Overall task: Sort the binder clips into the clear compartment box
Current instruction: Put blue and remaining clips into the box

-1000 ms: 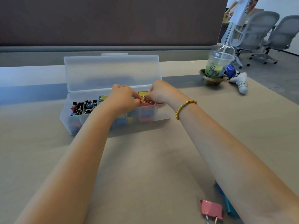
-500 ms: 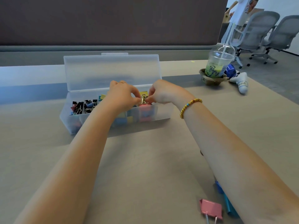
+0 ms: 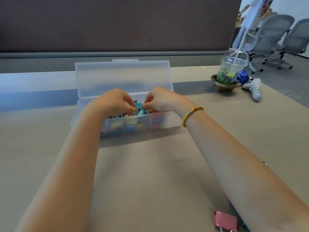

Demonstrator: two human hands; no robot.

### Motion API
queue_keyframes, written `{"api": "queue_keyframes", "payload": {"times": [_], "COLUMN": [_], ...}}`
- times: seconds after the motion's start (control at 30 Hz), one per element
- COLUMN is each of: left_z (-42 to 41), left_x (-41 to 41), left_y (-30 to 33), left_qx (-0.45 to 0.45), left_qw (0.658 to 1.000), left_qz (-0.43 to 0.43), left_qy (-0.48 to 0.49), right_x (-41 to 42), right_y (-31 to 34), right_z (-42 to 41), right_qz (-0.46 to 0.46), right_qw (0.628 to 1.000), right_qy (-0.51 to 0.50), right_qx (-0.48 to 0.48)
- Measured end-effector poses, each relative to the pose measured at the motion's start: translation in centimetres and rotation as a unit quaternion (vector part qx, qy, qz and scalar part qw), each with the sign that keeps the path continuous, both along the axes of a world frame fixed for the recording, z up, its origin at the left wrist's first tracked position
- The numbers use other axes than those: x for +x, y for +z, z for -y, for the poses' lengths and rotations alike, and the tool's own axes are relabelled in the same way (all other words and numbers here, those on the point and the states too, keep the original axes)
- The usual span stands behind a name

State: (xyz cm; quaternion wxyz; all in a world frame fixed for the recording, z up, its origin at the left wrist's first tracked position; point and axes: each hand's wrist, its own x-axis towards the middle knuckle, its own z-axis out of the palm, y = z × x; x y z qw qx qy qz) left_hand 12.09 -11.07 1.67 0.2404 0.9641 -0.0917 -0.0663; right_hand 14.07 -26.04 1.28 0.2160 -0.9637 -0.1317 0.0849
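We see a tan tabletop point(image 3: 150, 173) running back to a dark brown partition panel point(image 3: 117, 22) with a grey strip along its base. At far right, two grey office chairs point(image 3: 274, 36) stand on grey floor point(image 3: 291, 81), brightly lit.

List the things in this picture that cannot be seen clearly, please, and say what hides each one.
- Left part of the clear compartment box, head view: the left hand and forearm cover its contents.
- Teal binder clip: fingers of both hands, including the right hand, cover most of it, so each grip is unclear.
- Pink binder clip: its handles are cut off by the bottom edge.
- Blue thing beside it: behind the right forearm.
- Cup label: too small to read.
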Motion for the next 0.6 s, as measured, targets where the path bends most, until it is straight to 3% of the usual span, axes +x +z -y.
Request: {"api": "queue_keyframes", "payload": {"times": [0.4, 0.5, 0.6], "left_z": [0.8, 1.0, 1.8], "left_x": [0.3, 0.3, 0.1], "left_y": [-0.5, -0.4, -0.4], "left_qx": [0.046, 0.023, 0.057], "left_qw": [0.998, 1.0, 0.998], "left_qz": [0.02, 0.001, 0.011], "left_qy": [0.026, 0.01, -0.001], "right_x": [1.1, 0.5, -0.5], "right_y": [-0.2, 0.2, 0.6], "right_z": [-0.8, 0.4, 1.9], "right_qz": [0.063, 0.091, 0.128], "right_qw": [0.997, 0.996, 0.992], "right_qy": [0.017, 0.017, 0.005], "right_qx": [-0.037, -0.014, 0.007]}}
